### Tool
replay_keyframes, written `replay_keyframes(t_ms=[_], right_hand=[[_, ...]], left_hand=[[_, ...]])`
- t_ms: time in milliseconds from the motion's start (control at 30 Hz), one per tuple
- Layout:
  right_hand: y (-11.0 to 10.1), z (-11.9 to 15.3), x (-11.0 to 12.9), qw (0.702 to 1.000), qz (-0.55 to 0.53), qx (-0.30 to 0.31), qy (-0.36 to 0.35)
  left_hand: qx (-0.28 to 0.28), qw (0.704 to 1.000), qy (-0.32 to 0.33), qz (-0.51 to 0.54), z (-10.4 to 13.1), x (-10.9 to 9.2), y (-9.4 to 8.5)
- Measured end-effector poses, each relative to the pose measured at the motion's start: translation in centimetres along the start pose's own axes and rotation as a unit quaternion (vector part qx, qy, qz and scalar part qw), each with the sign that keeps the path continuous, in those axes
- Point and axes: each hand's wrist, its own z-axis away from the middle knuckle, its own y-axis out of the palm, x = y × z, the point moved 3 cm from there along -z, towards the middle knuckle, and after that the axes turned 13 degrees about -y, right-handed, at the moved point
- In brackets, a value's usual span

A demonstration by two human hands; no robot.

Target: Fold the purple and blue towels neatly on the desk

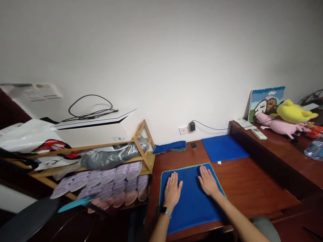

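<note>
A blue cloth (189,198) with a green edge lies spread flat on the brown wooden desk (242,181). My left hand (172,191) rests palm down on its left part, fingers stretched out; a watch sits on that wrist. Palm down too, my right hand (208,180) lies on the cloth's upper right part with its fingers extended. Behind the cloth, a folded blue cloth (170,147) lies against the wall at the desk's left corner. Another blue cloth (223,148) is laid flat at the back right, a small white tag at its front edge.
Left of the desk stands a wooden rack (147,148) with rows of slippers (108,176) and a white box (101,131) on top. A raised ledge on the right holds a remote (258,134), plush toys (282,126) and a plastic bottle (315,148). A charger (192,126) is plugged into the wall.
</note>
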Motion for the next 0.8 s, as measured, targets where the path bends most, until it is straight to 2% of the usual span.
replay_keyframes(t_ms=[100,200,267,433,500,533,600,667,800], right_hand=[[1.4,1.3,4.6,0.998,-0.021,0.014,-0.062],[2.3,2.5,6.1,0.996,-0.028,0.040,-0.079],[2.2,3.3,4.7,0.997,-0.023,0.045,-0.059],[0.2,5.5,-2.1,0.998,0.003,0.051,0.031],[-0.6,5.9,-3.5,0.997,0.005,0.056,0.049],[-0.9,6.0,-3.4,0.997,0.004,0.058,0.053],[-1.2,6.0,-1.9,0.998,0.005,0.046,0.050],[-1.0,6.1,1.0,1.000,0.003,0.019,0.024],[0.8,7.4,7.2,0.997,-0.021,0.003,-0.069]], left_hand=[[0.035,0.998,0.050,0.009,2.2,-3.4,1.0],[0.080,0.996,0.045,-0.002,3.4,-4.0,1.3],[0.088,0.996,0.029,-0.008,3.8,-2.6,1.0],[0.059,0.997,-0.039,-0.032,4.9,3.7,-1.0],[0.050,0.997,-0.048,-0.036,5.3,4.9,-1.8],[0.048,0.997,-0.047,-0.036,5.4,4.8,-2.2],[0.044,0.998,-0.033,-0.028,5.8,3.4,-2.7],[0.036,0.999,-0.001,-0.010,6.5,0.8,-2.9],[0.061,0.994,0.092,0.018,8.9,-4.7,-1.7]])
